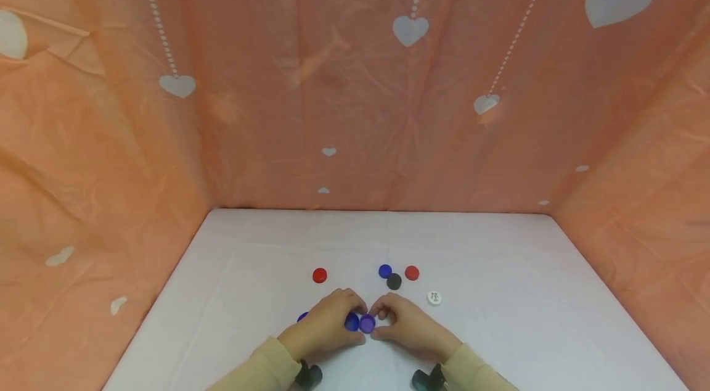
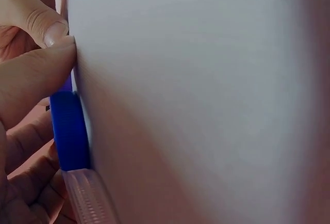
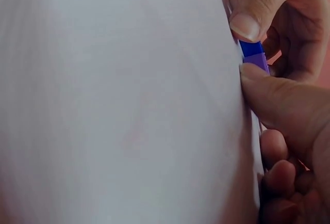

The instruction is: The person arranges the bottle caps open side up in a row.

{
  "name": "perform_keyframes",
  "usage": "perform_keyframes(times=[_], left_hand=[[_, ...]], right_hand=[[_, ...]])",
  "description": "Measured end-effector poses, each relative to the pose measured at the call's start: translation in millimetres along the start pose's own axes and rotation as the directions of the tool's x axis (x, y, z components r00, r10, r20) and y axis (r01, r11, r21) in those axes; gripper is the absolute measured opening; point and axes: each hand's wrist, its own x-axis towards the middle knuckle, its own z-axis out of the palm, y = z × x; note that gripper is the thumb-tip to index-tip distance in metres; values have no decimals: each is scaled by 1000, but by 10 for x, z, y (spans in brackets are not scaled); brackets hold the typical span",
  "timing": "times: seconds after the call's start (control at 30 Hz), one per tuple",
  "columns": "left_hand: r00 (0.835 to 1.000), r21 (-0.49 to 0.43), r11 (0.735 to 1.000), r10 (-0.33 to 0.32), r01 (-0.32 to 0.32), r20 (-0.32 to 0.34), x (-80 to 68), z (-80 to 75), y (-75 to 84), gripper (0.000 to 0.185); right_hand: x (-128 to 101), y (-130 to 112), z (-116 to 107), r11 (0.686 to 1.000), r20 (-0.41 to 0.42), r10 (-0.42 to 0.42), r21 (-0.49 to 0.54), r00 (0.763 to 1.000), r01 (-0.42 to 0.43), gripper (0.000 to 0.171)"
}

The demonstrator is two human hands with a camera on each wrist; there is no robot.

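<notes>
Two hands meet near the front edge of the white cloth-covered tabletop (image 1: 499, 329), each curled round a small round plastic bottle cap. The left hand (image 1: 324, 326) pinches a blue plastic cap (image 1: 352, 322) between thumb and fingers, the cap lying flat on the cloth; the right hand (image 1: 407, 326) pinches a purple plastic cap (image 1: 367, 322) the same way. The two caps touch side by side between the fingertips, so each lies directly inward from its own hand, and being round neither has a long axis. Another blue cap (image 1: 302, 317) peeks out just left of the left hand. Farther back, well apart from the hands, lie a lone red cap (image 1: 319, 275), and a cluster of a blue cap (image 1: 385, 271), a black cap (image 1: 394, 282) and a red cap (image 1: 412, 273), with a white cap (image 1: 434, 298) near the right hand. Open cloth stretches to either side and behind, up to the peach heart-print backdrop (image 1: 355, 101).
</notes>
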Motion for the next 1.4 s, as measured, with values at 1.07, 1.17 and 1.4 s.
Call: perform_keyframes(times=[1.07,1.17,1.4], left_hand=[[960,-501,854,-240,139,-143,-16,-734,-727,55],[957,-501,849,-261,167,-124,0,-692,-811,55],[951,-473,854,-294,218,-94,18,-597,-916,51]], right_hand=[[719,-430,-95,968,-3,55,244,998,-52,44],[824,-460,-55,971,27,43,236,999,-48,43],[978,-471,0,968,69,42,246,997,-57,43]])
